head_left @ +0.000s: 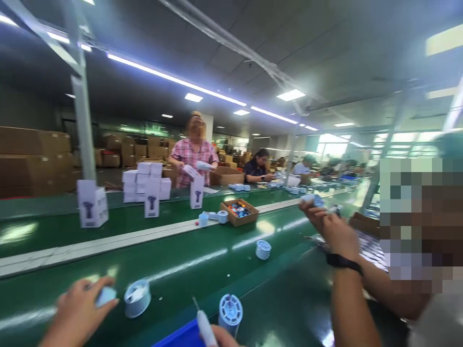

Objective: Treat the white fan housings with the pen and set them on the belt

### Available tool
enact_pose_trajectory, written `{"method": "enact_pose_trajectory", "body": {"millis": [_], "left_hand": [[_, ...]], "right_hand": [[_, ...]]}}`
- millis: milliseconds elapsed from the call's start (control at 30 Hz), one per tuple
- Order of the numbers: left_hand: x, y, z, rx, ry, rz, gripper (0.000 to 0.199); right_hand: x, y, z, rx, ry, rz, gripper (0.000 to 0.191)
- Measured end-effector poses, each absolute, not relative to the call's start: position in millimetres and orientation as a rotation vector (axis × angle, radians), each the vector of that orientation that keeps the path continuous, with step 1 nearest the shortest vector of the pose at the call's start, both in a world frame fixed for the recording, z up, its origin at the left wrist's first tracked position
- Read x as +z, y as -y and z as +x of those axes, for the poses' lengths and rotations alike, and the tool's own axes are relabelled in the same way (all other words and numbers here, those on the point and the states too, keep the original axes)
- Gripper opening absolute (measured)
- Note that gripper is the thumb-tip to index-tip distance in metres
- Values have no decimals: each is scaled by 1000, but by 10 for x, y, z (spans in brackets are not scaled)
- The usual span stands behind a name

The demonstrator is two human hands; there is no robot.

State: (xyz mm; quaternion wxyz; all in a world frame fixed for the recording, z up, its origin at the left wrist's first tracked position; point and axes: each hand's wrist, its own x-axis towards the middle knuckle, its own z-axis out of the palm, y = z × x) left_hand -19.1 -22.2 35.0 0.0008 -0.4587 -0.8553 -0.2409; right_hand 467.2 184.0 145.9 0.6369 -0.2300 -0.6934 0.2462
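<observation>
At the lower left, my left hand (77, 313) has its thumb and fingers closed around a small light blue plastic part (105, 296), partly hidden by the fingers. Just right of it a round light blue housing (137, 301) stands on the green belt with something white inside. At the bottom edge my right hand (224, 337) grips a white-handled screwdriver (206, 327), its thin metal shaft pointing up and left. Most of this hand is cut off by the frame. A spoked light blue housing (230, 311) is beside the screwdriver, and a blue bin (181, 337) lies under it.
Another light blue housing (263, 249) sits farther along the belt (173, 270). A cardboard box (239, 213) holds small coloured parts. White boxes (144, 180) are stacked across the line. At right a co-worker's hands (334, 231) hold a light blue part. Other people work beyond.
</observation>
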Motion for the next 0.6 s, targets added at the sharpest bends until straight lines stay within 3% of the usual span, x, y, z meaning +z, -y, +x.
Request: {"method": "enact_pose_trajectory", "body": {"millis": [67,167,267,367,500,600], "left_hand": [[276,281,-115,-431,2786,-1489,45],[174,230,107,-433,2793,-1645,70],[121,167,293,-537,2730,-1642,44],[97,146,374,-616,2691,-1601,15],[59,85,375,-987,2669,-1563,14],[71,47,340,-1270,2630,-1498,16]], "right_hand": [[1541,-1796,4623,647,1549,-489,15],[1751,-1704,4460,795,1489,-509,14],[1730,-1379,4110,924,1499,-567,12],[1240,-778,3606,1016,1584,-624,17],[351,-9,3053,1186,1705,-763,16],[-21,180,2911,1277,1754,-855,20]]}}
